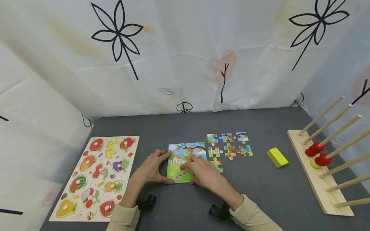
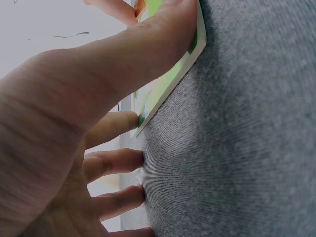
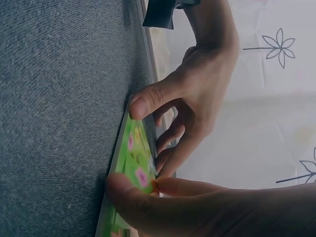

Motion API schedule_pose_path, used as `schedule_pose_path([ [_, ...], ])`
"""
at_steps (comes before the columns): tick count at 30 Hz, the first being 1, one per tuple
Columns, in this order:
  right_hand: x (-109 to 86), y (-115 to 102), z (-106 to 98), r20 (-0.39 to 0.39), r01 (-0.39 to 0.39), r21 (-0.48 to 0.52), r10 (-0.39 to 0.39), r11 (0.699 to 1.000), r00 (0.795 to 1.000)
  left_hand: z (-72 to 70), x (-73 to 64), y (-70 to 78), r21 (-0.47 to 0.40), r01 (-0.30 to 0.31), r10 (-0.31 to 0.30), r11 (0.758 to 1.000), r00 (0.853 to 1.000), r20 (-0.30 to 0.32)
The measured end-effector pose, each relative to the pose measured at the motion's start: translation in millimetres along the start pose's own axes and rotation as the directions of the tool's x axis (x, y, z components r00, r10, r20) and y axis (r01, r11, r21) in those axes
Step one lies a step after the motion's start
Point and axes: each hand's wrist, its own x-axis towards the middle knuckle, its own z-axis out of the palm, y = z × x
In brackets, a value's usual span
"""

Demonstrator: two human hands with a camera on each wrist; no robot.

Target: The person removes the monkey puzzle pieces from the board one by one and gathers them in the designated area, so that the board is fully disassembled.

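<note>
A picture puzzle board (image 1: 173,171) with a house, an animal and flowers lies on the grey table. My left hand (image 1: 151,167) spans its left side, thumb on the near corner (image 2: 190,49) and index finger at the far corner. In the left wrist view, the other fingers (image 2: 121,163) spread over the table beside it. My right hand (image 1: 205,171) lies over the board's right part, hiding some of it. Its index fingertip (image 3: 163,185) touches the picture, and its thumb (image 3: 121,185) is at the near edge. Several loose jigsaw pieces (image 1: 214,151) lie just right of the board.
Left of the board lies a fruit knob puzzle (image 1: 95,154). A yellow block (image 1: 277,157) sits to the right. Beyond it stands a wooden peg rack (image 1: 318,179) with long rods and red and yellow rings (image 1: 314,149). A white patterned curtain (image 1: 179,64) encloses the table.
</note>
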Motion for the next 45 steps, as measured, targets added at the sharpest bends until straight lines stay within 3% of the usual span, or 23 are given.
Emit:
schedule_pose_path([
  [14, 1.6, -3.7, 0.2, -0.001, 0.018, -0.147, -0.019, 0.989, 1.0, -0.4, 0.0, -0.2, 0.005, -0.008, 0.008, 1.0, 1.0, -0.005],
  [23, 3.0, -2.8, -0.5, 0.009, 0.031, -0.174, -0.03, 0.984, 1.0, -0.7, -0.2, 0.4, 0.006, -0.004, 0.004, 1.0, 1.0, -0.006],
  [28, 0.3, 0.0, -3.8, -0.024, 0.032, -0.187, -0.037, 0.982, 0.999, -0.5, 0.1, -0.1, 0.007, -0.004, 0.004, 1.0, 1.0, -0.004],
  [37, -16.2, 19.7, -26.8, -0.016, -0.005, -0.107, 0.004, 0.994, 1.0, -1.2, -0.7, 0.1, -0.004, -0.002, 0.002, 1.0, 1.0, 0.006],
  [45, -38.7, 50.4, -45.9, -0.022, -0.041, -0.098, 0.039, 0.994, 0.999, -0.9, -0.8, 0.3, -0.006, 0.005, -0.004, 1.0, 1.0, 0.004],
])
